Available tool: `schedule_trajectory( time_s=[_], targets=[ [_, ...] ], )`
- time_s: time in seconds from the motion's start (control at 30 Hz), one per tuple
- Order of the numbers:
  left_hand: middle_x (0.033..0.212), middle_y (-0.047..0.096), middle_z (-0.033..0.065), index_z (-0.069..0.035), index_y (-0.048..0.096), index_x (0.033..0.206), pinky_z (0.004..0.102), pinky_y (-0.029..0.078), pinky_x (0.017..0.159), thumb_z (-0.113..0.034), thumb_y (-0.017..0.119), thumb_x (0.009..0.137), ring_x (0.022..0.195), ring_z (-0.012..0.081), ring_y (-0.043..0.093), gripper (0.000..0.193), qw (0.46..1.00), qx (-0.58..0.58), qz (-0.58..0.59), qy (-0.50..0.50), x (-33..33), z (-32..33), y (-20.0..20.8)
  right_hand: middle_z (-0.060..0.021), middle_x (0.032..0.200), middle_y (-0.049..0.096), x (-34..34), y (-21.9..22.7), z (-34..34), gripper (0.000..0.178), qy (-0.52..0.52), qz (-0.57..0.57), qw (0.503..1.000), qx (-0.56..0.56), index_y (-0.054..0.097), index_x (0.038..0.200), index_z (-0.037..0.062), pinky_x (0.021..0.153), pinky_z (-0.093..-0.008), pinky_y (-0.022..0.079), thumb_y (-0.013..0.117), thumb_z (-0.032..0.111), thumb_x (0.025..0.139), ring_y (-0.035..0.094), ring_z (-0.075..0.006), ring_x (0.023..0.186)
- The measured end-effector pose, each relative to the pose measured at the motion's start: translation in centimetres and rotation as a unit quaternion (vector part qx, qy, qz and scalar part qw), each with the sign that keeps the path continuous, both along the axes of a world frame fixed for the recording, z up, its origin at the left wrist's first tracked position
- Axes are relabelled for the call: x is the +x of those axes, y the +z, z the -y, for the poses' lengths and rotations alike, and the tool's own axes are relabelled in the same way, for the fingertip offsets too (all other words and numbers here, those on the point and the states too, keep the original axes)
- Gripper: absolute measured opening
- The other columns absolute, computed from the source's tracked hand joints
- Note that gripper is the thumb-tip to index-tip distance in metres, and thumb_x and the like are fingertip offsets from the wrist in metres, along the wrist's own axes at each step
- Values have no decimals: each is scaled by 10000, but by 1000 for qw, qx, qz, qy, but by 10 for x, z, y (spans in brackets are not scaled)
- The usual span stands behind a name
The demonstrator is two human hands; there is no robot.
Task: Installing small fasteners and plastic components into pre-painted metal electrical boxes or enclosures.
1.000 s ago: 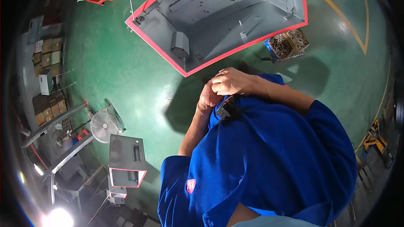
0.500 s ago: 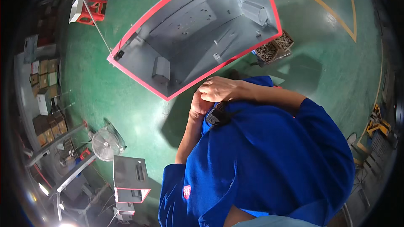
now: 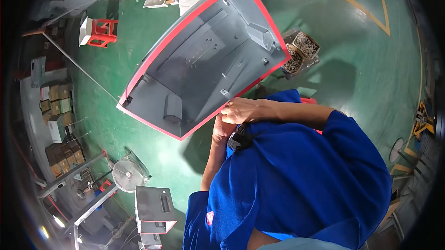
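Small black clip-like device on blue fabric, at chest.
Right hand (image 3: pixel 241 110) fingers curled together just above black device (image 3: pixel 239 139); left hand (image 3: pixel 221 130) beside it, grip unclear.

We cannot see the left hand (image 3: pixel 223 129) well; the right hand (image 3: pixel 244 109) covers its fingers. The small parts in the boxes (image 3: pixel 300 51) are too tiny to tell.

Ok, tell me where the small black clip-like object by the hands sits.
In the head view, the small black clip-like object sits centre frame on the blue garment, just below the right hand and beside the left hand.
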State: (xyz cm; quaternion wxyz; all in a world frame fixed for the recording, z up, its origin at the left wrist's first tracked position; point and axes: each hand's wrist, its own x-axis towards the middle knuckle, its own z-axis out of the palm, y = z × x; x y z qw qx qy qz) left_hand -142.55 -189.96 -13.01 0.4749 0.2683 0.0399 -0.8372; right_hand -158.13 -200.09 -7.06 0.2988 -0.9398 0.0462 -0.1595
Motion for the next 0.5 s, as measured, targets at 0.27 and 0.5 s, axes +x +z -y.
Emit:
schedule_trajectory(
  time_s=[0.27,0.5],
  targets=[
    [1230,518,120,-63,473,1244,409,382,980,-443,496,896,1139,259,486,516,999,12,10,-46,1,-2,-10,-169,796,589,-2,-19,10,223,33,88,991,97,577,813,-9,650,-440,501,621,147,660,614,-351,764],
    [1186,537,110,-66,491,1225,390,396,939,-440,506,891,1096,245,500,501,996,29,37,-75,6,-8,-8,-169,638,571,4,-36,5,114,7,164,972,167,569,665,-1,567,-441,447,574,112,684,592,-342,668]
  ],
)
